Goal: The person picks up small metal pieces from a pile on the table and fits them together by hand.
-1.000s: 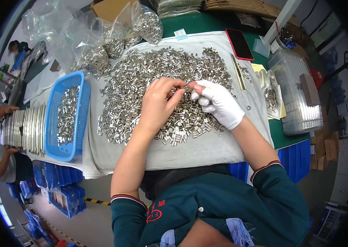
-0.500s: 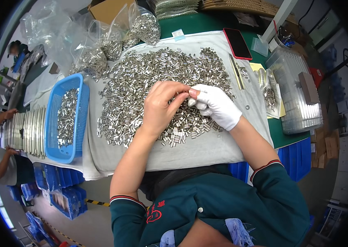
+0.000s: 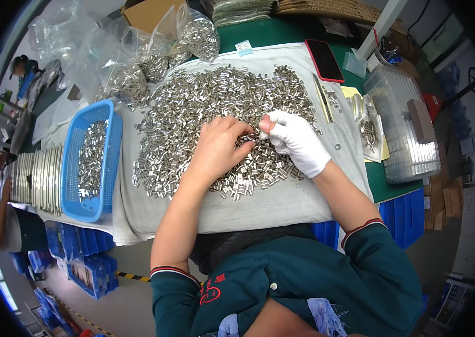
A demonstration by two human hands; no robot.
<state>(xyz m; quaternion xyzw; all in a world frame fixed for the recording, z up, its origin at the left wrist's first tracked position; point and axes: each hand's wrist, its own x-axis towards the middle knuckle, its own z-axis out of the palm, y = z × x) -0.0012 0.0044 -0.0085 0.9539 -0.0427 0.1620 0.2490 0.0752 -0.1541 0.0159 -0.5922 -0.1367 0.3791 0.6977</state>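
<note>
A wide spread of small shiny metal cylinders (image 3: 192, 101) lies on a grey cloth (image 3: 159, 216). Over its middle is my bare left hand (image 3: 220, 145), its thumb and curled forefinger apart, with loose cylinders showing in the gap. Close beside it, my right hand (image 3: 295, 140) wears a white glove from which the thumb tip sticks out. The right thumb and fingers are pinched together low over the pieces. Whatever sits in that pinch is too small and too covered to make out.
A blue plastic basket (image 3: 111, 168) with more cylinders stands left. Clear bags of cylinders (image 3: 199, 39) sit behind. Tweezers (image 3: 323, 101), a red-edged phone (image 3: 324, 60) and stacked clear trays (image 3: 397, 123) are right. Another person (image 3: 1, 219) works by a row of pale trays (image 3: 41, 177).
My hands have drawn apart from where their fingertips met. The left moved slightly down and its thumb and forefinger parted. At the far left, the other person's arms have shifted.
</note>
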